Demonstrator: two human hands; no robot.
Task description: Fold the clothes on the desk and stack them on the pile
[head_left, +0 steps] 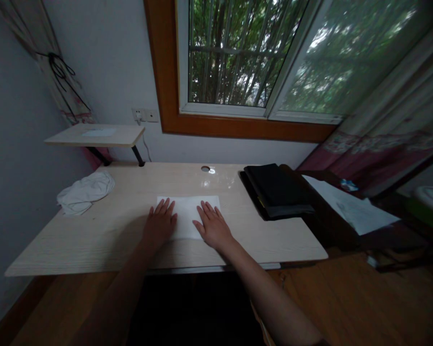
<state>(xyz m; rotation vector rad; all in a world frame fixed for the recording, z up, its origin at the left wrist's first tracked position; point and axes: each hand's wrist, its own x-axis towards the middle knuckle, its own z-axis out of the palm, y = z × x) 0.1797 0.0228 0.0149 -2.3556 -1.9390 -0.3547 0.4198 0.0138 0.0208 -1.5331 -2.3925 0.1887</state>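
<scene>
Both hands lay flat, fingers spread, gripping nothing: left hand [160,224] pressed on the left edge of the white paper sheet [187,216], right hand [212,226] on its right part. Sheet sat mid-desk [104,235], near the front edge. White cloth [85,191] was crumpled far left, black folder [276,190] at the right end, both well apart from the sheet.

Paper sheet [187,214] mid-desk [111,235] under both hands, cloth [84,192] far left, folder [276,190] right
</scene>
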